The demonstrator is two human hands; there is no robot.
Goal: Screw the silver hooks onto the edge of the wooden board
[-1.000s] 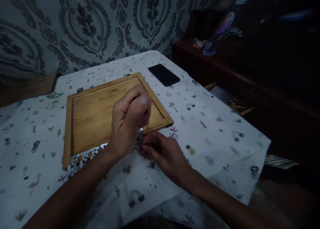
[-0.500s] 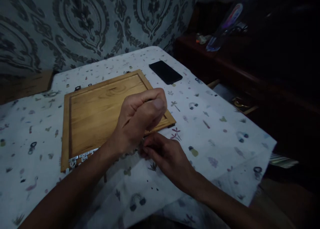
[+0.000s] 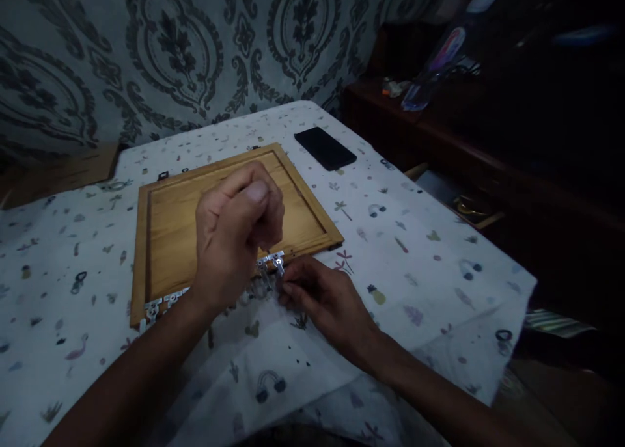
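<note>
A wooden panel (image 3: 185, 219) with a raised frame lies flat on the table, small metal brackets (image 3: 153, 309) set in a row along its near edge. My left hand (image 3: 239, 229) is closed in a fist above the panel's near part. A thin dark tip seems to show beneath it, but the fist hides what it holds. At the near right edge, my right hand (image 3: 322, 297) pinches the end of a small metal bracket (image 3: 278, 263) between thumb and fingers. My left hand and forearm cover the middle of the row.
A black phone (image 3: 325, 148) lies beyond the panel on the patterned tablecloth (image 3: 415, 265). Cardboard (image 3: 63, 167) is at the far left. On the right, a dark red cabinet (image 3: 390, 118) carries a clear bottle (image 3: 430, 69), above a pulled-out drawer (image 3: 459, 196).
My left fist has moved left, uncovering the metal brackets beside my right fingers. My right hand stays nearly in place. The view has shifted slightly.
</note>
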